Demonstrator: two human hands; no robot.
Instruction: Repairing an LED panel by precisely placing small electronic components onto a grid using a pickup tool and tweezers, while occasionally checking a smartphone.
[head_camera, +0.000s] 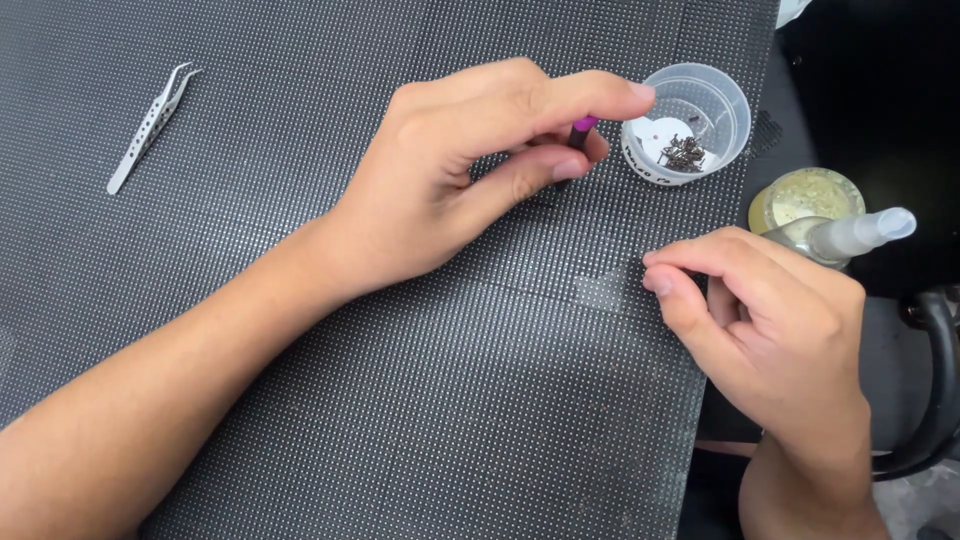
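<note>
Pink-tipped tool (583, 127) pinched between left hand (450, 170) fingers (560, 168), beside cup (727, 95)

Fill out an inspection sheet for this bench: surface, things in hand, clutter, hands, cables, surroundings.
Surface: dark panel covered in a fine grid of pale dots, lying flat.
Things in hand: magenta-tipped tool pinched by the left hand; clear round cup holding small dark parts beside it.
Clutter: metal tweezers lying at the far left of the panel, untouched.
Hands: left hand closed around the tool; right hand at the panel's right edge, fingertips pinched together, whatever they hold too small to tell.
Cables: thick black curved piece at right edge, possibly a cable or chair arm.
Surroundings: yellowish jar and a pale nozzle off the panel's right side.
</note>
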